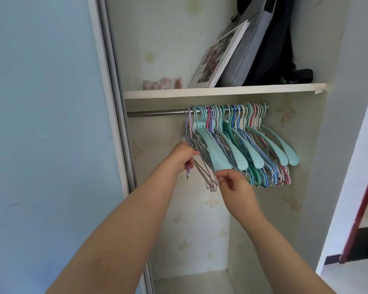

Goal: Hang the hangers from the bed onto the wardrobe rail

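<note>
A steel wardrobe rail runs under a white shelf. Several hangers hang packed on its right part: wide teal plastic ones and thin blue, pink and purple wire ones. At the left end of the row hangs a bunch of thin grey and purple hangers, hooked over the rail. My left hand is closed around that bunch near its upper arm. My right hand pinches the bunch's lower corner with thumb and fingers. The bed is out of view.
The white shelf above the rail carries a leaning book, a grey bag, a dark backpack and a crumpled pink wrapper. A sliding door frame stands at the left. The left stretch of rail is bare.
</note>
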